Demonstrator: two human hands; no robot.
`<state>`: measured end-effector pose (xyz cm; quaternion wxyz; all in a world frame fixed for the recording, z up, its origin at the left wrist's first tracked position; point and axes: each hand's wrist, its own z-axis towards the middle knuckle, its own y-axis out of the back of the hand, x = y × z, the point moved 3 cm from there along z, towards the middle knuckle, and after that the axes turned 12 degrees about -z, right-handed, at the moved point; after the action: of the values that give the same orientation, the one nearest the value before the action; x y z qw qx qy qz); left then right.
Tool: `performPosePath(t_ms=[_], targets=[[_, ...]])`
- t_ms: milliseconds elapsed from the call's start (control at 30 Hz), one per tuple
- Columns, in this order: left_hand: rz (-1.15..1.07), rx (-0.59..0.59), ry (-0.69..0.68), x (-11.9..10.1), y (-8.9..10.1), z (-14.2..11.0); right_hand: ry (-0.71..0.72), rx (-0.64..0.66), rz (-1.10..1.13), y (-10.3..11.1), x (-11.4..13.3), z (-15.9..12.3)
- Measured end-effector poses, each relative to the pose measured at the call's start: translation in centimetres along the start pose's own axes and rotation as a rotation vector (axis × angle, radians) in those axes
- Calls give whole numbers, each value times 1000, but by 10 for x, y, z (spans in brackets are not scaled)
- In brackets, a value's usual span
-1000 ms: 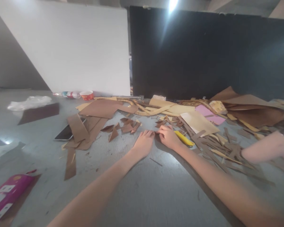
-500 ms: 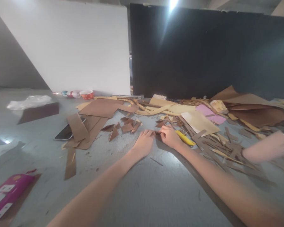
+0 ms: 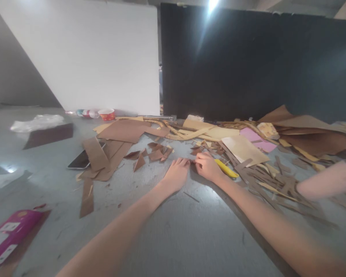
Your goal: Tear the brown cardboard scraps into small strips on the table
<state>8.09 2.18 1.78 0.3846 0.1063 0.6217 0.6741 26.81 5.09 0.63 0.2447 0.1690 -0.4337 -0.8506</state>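
My left hand (image 3: 177, 174) rests on the grey table with its fingers bent and held together. The fingertips press at the end of a small dark brown piece (image 3: 192, 161). From the other side, my right hand (image 3: 208, 167) pinches the same piece between curled fingers and thumb. Most of this piece is hidden by my fingers, so its full shape cannot be made out. Several folded brown pieces (image 3: 155, 153) lie just beyond my left hand. Beside my right wrist is a yellow curved object (image 3: 226, 168), perhaps a tool handle.
Brown strips (image 3: 262, 181) are heaped at right, where another person's forearm (image 3: 325, 181) reaches in. A phone (image 3: 80, 161) lies partly under brown sheets (image 3: 115, 157) at left. A magenta case (image 3: 15, 231) sits front left. A red cup (image 3: 106, 114) and bottle (image 3: 88, 113) stand and lie behind.
The view has shifted slightly. Both my hands keep almost the same pose around the small brown piece, and nothing else has visibly moved.
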Motion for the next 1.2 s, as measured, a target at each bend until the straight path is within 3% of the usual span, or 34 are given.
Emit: performPosePath(t_ms=[467, 667, 967, 1200], targets=[[13, 3, -98, 0, 2, 2, -12, 11, 52, -2, -2, -1], [62, 12, -120, -1, 1, 5, 11, 83, 10, -5, -3, 1], [66, 35, -86, -4, 3, 3, 106, 208, -138, 14, 15, 7], [-87, -50, -6, 4, 2, 1, 27, 132, 71, 11, 6, 6]])
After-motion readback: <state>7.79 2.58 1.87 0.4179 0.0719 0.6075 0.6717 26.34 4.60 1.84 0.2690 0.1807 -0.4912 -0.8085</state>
